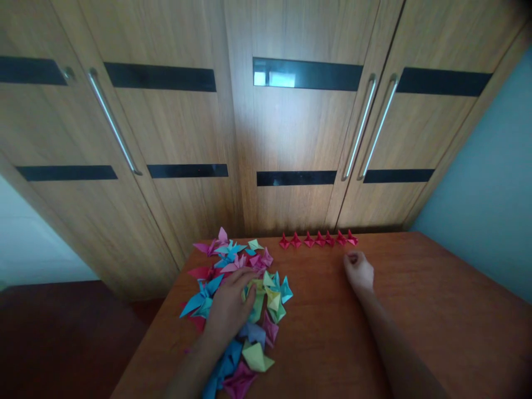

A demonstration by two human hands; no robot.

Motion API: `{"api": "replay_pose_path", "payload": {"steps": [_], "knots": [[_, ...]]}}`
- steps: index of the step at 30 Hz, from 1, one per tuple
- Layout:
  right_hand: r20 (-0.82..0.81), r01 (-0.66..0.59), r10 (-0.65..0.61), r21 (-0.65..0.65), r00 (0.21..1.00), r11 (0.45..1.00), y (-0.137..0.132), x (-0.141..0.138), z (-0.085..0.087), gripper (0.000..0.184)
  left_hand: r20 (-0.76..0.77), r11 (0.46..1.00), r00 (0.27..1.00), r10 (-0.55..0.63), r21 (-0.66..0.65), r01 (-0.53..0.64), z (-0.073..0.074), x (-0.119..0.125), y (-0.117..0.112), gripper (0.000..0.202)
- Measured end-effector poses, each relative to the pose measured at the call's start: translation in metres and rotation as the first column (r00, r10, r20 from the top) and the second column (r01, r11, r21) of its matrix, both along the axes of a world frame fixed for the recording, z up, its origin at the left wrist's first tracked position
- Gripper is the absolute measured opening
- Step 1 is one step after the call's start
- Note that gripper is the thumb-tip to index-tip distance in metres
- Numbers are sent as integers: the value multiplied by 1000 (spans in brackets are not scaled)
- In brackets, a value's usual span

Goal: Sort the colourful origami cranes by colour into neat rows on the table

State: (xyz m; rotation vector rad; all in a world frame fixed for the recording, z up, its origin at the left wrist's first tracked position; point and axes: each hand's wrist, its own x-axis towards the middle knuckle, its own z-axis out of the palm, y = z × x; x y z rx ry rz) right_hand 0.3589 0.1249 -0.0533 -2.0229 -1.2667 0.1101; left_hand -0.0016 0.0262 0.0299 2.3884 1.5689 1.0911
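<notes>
My left hand (233, 302) lies over a pile of colourful folded-paper cranes, its thumb and fingers apart above a yellow-green paper crane (258, 285). No grip on any piece shows. Around it are a blue crane (201, 299), a pink crane (239, 265), a pale yellow crane (256, 356) and a purple crane (270, 330). My right hand (359, 272) rests on the table with its fingers curled in, and nothing shows in them. Just beyond it, several small red folded-paper pieces (320, 239) stand in a row along the table's far edge.
The brown wooden table (320, 321) reaches back to a wooden wardrobe (286, 127) with dark strips and long metal handles (359, 127). A pale blue wall (482, 183) stands at the right. Dark red floor (75, 338) shows beyond the table's left edge.
</notes>
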Motion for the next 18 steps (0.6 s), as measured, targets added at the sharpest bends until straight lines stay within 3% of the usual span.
{"api": "replay_pose_path", "payload": {"steps": [4, 10, 18], "knots": [[-74, -173, 181, 109, 981, 979, -20, -32, -5, 16, -24, 997, 997, 80, 10, -79, 9, -14, 27, 25], [-108, -260, 279, 158, 954, 952, -34, -50, -2, 19, -178, 996, 984, 7, -88, -23, 19, -5, 80, 31], [-123, -261, 283, 167, 951, 951, -32, -48, 0, 21, -351, 965, 936, 21, -240, -111, 3, 8, 110, 26]]}}
